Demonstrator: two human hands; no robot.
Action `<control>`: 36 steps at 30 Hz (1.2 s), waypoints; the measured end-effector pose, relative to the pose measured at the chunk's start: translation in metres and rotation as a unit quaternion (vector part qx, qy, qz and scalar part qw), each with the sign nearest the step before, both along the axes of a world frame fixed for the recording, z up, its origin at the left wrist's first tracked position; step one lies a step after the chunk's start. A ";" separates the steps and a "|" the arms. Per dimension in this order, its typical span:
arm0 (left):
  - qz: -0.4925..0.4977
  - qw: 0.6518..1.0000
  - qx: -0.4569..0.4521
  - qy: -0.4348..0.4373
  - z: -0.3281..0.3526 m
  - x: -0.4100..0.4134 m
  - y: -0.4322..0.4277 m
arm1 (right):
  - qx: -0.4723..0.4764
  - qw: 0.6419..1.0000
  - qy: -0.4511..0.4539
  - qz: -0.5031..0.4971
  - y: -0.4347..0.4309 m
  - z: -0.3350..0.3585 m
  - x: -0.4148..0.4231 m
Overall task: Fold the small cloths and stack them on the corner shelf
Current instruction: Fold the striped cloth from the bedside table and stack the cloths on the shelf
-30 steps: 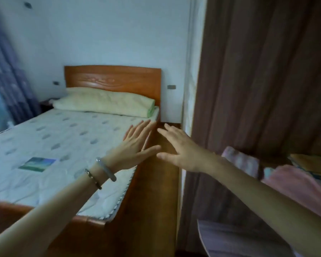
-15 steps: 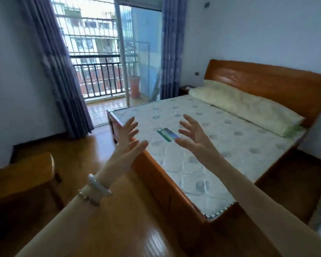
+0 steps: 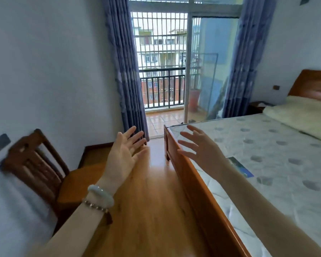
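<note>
Both hands, left hand (image 3: 125,154) & right hand (image 3: 202,151), still raised w/ fingers spread, empty; view swung off the cloths to bed (image 3: 276,164) & balcony door (image 3: 208,71), so cloths, shelf out of sight, folding not begun.

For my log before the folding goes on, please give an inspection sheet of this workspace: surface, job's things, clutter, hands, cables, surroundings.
Surface: patterned mattress on wooden bed frame; wooden floor.
Job's things: nothing seen.
Clutter: pillow, flat blue-green label on the mattress.
Hands: left hand and right hand open, empty, in the air.
Cables: nothing seen.
Surroundings: wooden chair, blue curtains, balcony door.
</note>
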State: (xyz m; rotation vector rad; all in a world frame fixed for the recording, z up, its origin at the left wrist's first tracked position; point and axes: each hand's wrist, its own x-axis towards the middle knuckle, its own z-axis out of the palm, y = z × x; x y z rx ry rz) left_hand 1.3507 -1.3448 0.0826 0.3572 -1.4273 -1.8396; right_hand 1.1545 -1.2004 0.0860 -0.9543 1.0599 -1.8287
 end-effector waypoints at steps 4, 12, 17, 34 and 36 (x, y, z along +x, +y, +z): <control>0.028 1.000 0.014 0.001 0.002 -0.036 -0.072 | 0.022 0.999 -0.023 0.010 -0.082 0.006 -0.040; 0.067 0.997 0.018 -0.028 -0.026 -0.085 -0.222 | 0.058 0.998 0.010 0.031 -0.251 -0.015 -0.092; 0.058 0.995 -0.044 -0.066 -0.035 -0.132 -0.350 | 0.051 0.999 -0.005 0.005 -0.370 -0.031 -0.140; -0.080 0.968 -0.190 -0.145 -0.034 -0.360 -0.699 | 0.086 0.984 0.073 -0.136 -0.685 -0.034 -0.332; -0.077 0.965 -0.200 -0.150 -0.038 -0.394 -0.735 | 0.084 0.984 0.080 -0.137 -0.725 -0.040 -0.365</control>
